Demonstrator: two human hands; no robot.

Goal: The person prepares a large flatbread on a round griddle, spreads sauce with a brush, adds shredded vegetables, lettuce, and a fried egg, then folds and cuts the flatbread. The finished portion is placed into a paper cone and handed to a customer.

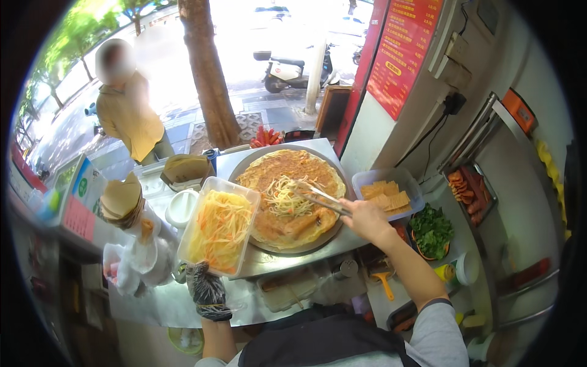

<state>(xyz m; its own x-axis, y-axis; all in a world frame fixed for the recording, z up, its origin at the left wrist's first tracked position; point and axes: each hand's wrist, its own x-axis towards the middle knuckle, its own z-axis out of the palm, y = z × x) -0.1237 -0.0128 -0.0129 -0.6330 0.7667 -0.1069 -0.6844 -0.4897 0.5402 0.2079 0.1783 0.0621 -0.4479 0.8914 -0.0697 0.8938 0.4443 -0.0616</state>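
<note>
My left hand (207,291), in a black plastic glove, grips the near end of a clear plastic container (187,257) tilted beside the griddle. Pale shredded vegetable with orange strands (220,225) fills it. In my bare right hand (367,220) is a pair of metal tongs (323,198), their tips at a heap of pale shreds (289,195). That heap lies on a large round crepe (270,167) with a browned, sauced surface. Folded brown pieces (305,225) rest on the crepe's near side. Beneath it is a round griddle (279,251).
Right of the griddle stand a tub of crisp crackers (387,195) and a bowl of leafy greens (431,227). To the left are a white lidded container (182,208), paper bags (121,199) and plastic bags (153,252). A person (130,110) stands beyond the counter.
</note>
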